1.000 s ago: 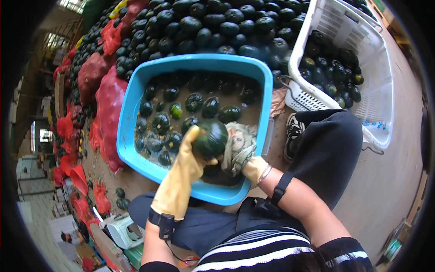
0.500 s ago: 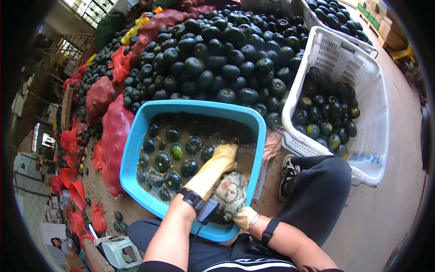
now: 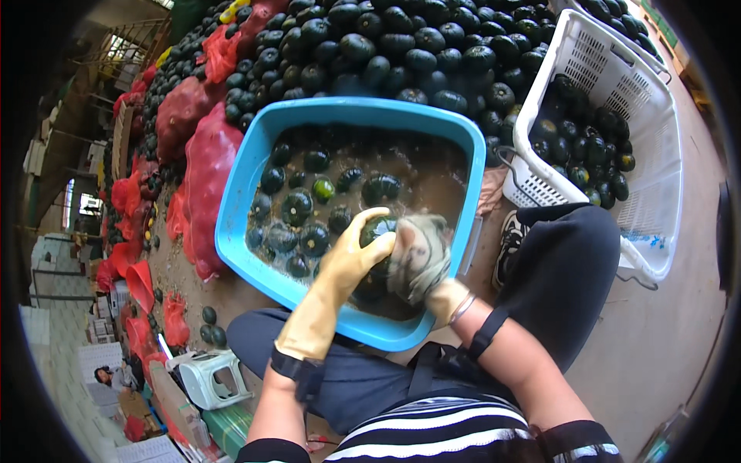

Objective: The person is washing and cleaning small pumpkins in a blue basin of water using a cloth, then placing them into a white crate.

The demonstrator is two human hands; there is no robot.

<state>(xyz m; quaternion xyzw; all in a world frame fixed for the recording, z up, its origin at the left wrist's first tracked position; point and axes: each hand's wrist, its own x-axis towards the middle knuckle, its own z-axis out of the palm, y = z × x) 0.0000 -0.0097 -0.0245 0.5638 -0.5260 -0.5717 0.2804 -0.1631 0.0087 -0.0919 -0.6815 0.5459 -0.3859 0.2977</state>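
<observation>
My left hand (image 3: pixel 349 261), in a yellow rubber glove, grips a wet dark green pumpkin (image 3: pixel 378 229) over the near side of a blue tub (image 3: pixel 369 106). A patterned grey-green cloth (image 3: pixel 421 255), blurred by motion, is pressed against the pumpkin's right side. Behind it is my right hand (image 3: pixel 446 299); its glove shows at the wrist, while the cloth hides the fingers. Several small pumpkins (image 3: pixel 297 207) float in the tub's murky brown water, mostly on the left. One of them is brighter green (image 3: pixel 323 189).
A large heap of dark green pumpkins (image 3: pixel 417 58) lies beyond the tub. At the right stands a white plastic crate (image 3: pixel 656 177) partly filled with pumpkins. Red mesh sacks (image 3: pixel 210 185) lean along the left. A pale plastic stool (image 3: pixel 214 380) is at lower left, near my bent leg.
My left hand has come up out of the water with a pumpkin in it. The cloth in my right hand has risen to meet the pumpkin. The whole view has shifted.
</observation>
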